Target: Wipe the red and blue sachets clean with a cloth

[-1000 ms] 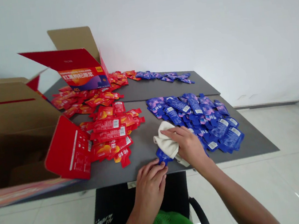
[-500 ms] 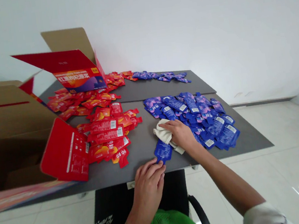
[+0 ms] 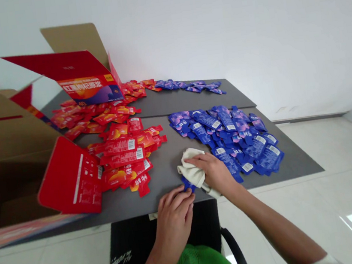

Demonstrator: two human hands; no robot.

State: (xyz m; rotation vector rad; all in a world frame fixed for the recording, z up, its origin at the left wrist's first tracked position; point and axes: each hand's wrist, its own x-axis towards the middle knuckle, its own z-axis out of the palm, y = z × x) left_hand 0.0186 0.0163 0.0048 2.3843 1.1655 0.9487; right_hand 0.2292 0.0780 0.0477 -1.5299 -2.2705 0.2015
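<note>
A blue pouch (image 3: 187, 184) lies flat near the front edge of the grey table, mostly covered by a cream cloth (image 3: 191, 169). My left hand (image 3: 174, 208) holds the pouch by its narrow end, fingertips pressed down on it. The cloth is bunched under the closed fingers of my right hand (image 3: 214, 172), which presses it onto the pouch. Just right of that hand spreads a heap of blue pouches (image 3: 245, 140), some with white barcodes facing up. Left of the cloth is a pile of red pouches (image 3: 124, 156).
An open red carton (image 3: 88, 89) stands at the back left, with more red pouches (image 3: 73, 117) around it. A larger open box (image 3: 72, 180) fills the near left. Blue pouches (image 3: 189, 85) line the table's far side. Below the front edge is a black chair (image 3: 204, 223).
My right hand has slid the cloth down and toward me, over most of the pouch. My left hand stays at the pouch's end. The view has shifted slightly.
</note>
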